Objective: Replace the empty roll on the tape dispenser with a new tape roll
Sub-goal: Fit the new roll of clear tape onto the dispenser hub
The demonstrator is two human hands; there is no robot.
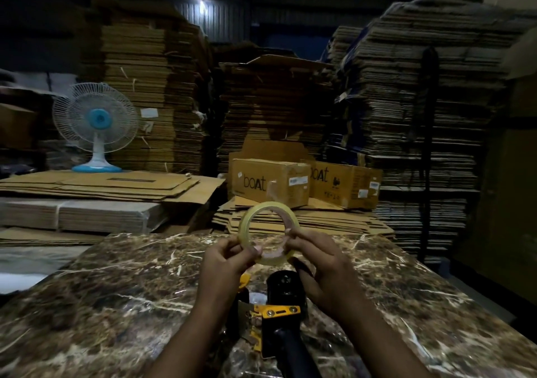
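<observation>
Tape roll point(268, 234), thin clear ring, pale yellowish edge

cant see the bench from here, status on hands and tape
Both hands, left and right, grip tape roll above table. Dispenser lies below, roll not mounted. Nothing in the way.

- The tape dispenser point(283, 313) — partly hidden behind the hands, its handle cut off at the bottom edge.
- Small box labels point(299, 180) — too tiny to read.
</observation>
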